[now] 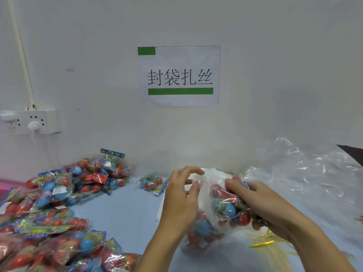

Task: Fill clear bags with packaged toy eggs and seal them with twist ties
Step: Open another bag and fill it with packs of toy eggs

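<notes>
Right now both hands work the clear bag (208, 195) at near centre: the left hand (181, 201) pinches its mouth, the right hand (261, 205) clutches egg packs (225, 208) through the film. If the mouth slips, packs could spill before a twist tie (261, 244) goes on.

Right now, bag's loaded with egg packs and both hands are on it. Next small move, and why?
Probably gather the open mouth of the clear bag into a neck. The right hand grips egg packs through the film, the left hand pinches the loose top, and no tie is on it yet. The yellow twist ties lie beside the right wrist on the blue table.
</notes>
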